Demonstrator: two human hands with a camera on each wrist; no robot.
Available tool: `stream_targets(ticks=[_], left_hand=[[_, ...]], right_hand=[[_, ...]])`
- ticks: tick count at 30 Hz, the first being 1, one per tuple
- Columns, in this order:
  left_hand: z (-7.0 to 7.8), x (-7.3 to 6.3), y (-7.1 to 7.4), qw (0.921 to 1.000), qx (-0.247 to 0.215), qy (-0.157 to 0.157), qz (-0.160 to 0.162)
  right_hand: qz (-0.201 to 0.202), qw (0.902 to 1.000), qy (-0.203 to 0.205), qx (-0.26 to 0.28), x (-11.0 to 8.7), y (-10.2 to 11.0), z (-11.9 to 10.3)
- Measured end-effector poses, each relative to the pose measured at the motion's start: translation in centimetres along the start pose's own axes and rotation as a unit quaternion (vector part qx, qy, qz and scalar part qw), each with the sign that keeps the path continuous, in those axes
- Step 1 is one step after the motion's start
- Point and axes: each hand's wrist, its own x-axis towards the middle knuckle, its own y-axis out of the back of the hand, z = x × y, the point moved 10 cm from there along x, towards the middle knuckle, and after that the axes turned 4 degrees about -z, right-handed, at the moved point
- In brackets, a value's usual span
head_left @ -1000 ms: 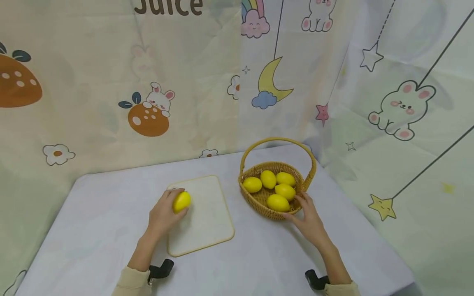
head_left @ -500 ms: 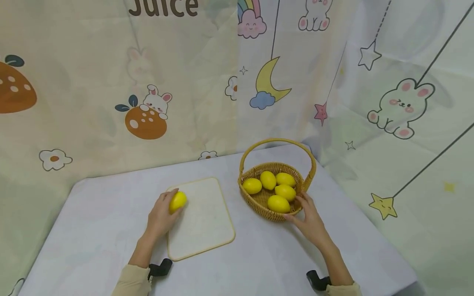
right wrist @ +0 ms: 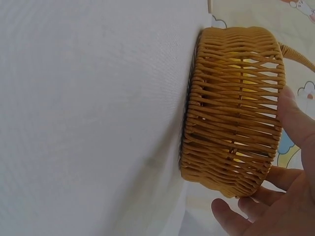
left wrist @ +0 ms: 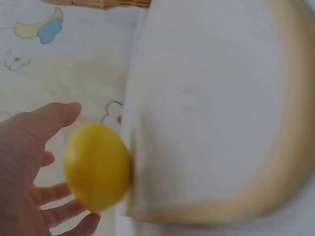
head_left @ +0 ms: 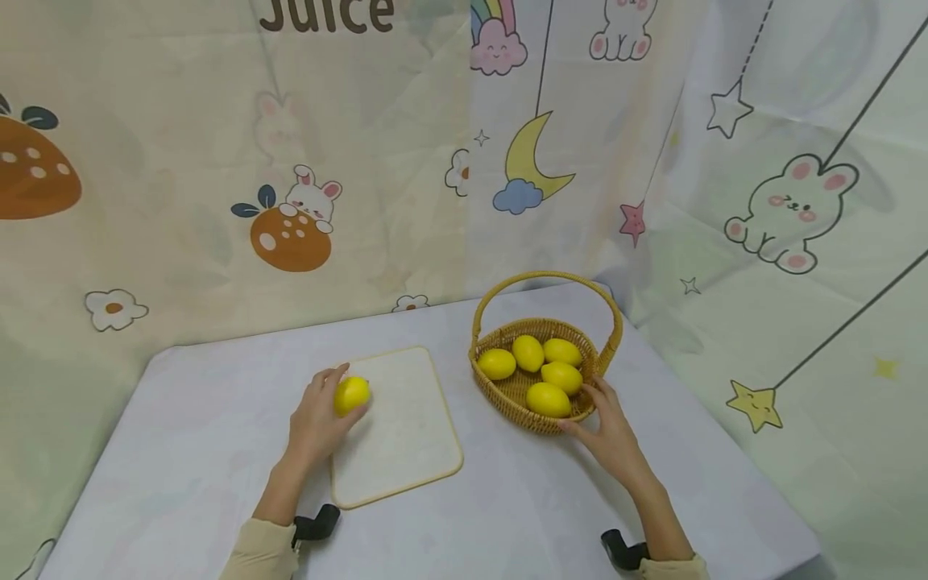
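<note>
On a white cutting board with a tan edge [head_left: 399, 435], a yellow lemon [head_left: 352, 396] sits near the left side. My left hand [head_left: 319, 423] curves loosely around it; in the left wrist view a gap shows between the thumb [left wrist: 66, 114] and the lemon, while the fingertips lie close behind and below it. A tan wicker basket [head_left: 507, 407] with a tall handle stands to the right, several lemons [head_left: 548, 399] inside. My right hand [head_left: 612, 439] holds the basket's near right rim, thumb on the front and fingers bent around the side.
The white-covered table [head_left: 217, 419] carries the board at left of centre and the basket at back right. Printed cloth walls [head_left: 406, 201] stand close behind it and on the right. Black wrist mounts [head_left: 316, 524] stick out inward from both wrists.
The lemon by my left hand has shifted slightly left on the board. The left hand's fingers have loosened around it. My right hand stays on the basket; the head view has swayed slightly.
</note>
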Motion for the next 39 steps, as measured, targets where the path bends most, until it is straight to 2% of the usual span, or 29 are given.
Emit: stream_targets(ticks=[4, 9, 13, 17, 19, 20, 22, 24, 26, 28, 32, 39], left_hand=[[2.3, 0.6, 1.7, 0.9992, 0.016, -0.010, 0.035], [6.8, 1.3, 3.0, 0.9931, 0.036, -0.063, 0.093], [10.9, 1.7, 2.7, 0.9860, 0.012, -0.109, 0.126], [15.4, 2.0, 0.9, 0.9719, -0.037, -0.182, 0.144], [17.8, 2.2, -0.8, 0.9639, -0.059, -0.226, 0.128], [18.9, 2.4, -1.9, 0.9617, -0.062, -0.244, 0.109], [20.9, 2.9, -4.4, 0.9610, -0.062, -0.265, 0.047], [22.5, 3.6, -7.1, 0.9612, -0.056, -0.269, -0.025], [23.6, 4.3, -9.6, 0.9609, -0.044, -0.258, -0.091], [24.5, 5.1, -11.5, 0.9596, -0.029, -0.245, -0.136], [25.1, 6.7, -13.4, 0.9634, 0.016, -0.215, -0.159], [24.2, 8.4, -15.1, 0.9719, 0.096, -0.146, -0.158]], right_hand=[[0.001, 1.0000, -0.001, 0.001, 0.0, 0.1, 0.0], [-0.001, 1.0000, -0.005, 0.005, -0.2, 0.1, 0.0], [-0.003, 0.9999, -0.012, 0.001, -0.3, 0.2, 0.1], [-0.002, 0.9999, -0.011, 0.001, -0.3, 0.3, 0.1], [-0.003, 1.0000, -0.008, 0.002, -0.3, 0.2, -0.1], [-0.003, 1.0000, -0.006, 0.002, -0.3, 0.2, -0.1], [-0.004, 1.0000, -0.005, 0.001, -0.3, 0.1, -0.3], [-0.004, 1.0000, -0.004, 0.002, -0.3, 0.1, -0.5], [-0.003, 1.0000, -0.006, 0.005, -0.4, 0.1, -0.4], [-0.002, 0.9999, -0.006, 0.010, -0.5, 0.1, -0.4], [-0.003, 0.9998, -0.002, 0.018, -0.5, -0.1, -0.5], [0.000, 1.0000, -0.002, 0.010, -0.5, -0.1, -0.6]])
